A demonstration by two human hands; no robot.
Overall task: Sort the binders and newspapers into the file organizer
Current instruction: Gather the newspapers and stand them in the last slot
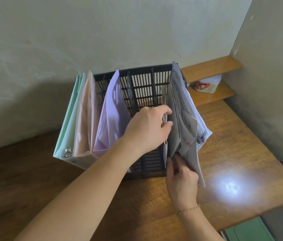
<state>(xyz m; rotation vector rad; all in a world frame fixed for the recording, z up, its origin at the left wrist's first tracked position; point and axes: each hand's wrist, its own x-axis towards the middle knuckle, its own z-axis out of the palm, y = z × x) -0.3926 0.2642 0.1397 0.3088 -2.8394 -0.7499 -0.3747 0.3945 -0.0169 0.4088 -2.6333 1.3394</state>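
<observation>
A wooden table (pixel 232 153) is filling the lower half of the frame, with a bright spot of light glaring at lower right. On it, at centre, a black slatted file organizer (pixel 142 84) is standing against the wall.

Three binders are already sitting upright at the organizer's left end: a green binder (pixel 69 115) outermost, which may be standing just outside the rack, a peach binder (pixel 85 115) beside it, and a lilac binder (pixel 113 117) leaning in the next slot. The middle slots are showing bare slats.

At the right end, a sheaf of grey newspapers (pixel 184 129) is standing in the last compartment, its lower edges spilling out toward the viewer and to the right, not yet squared up.

The left hand (pixel 147 129) is reaching across the centre of the frame, fingers curled around the papers' left edge. The right hand (pixel 182 180), lower right of centre, is pinching the bottom corner of the sheaf; its fingertips are partly hidden.

By my reading, the sorting is nearly finished: the binders look placed, and only seating the newspapers fully remains. A green object (pixel 248 230) is showing at the bottom right edge; I cannot tell whether it is another binder awaiting its turn.
</observation>
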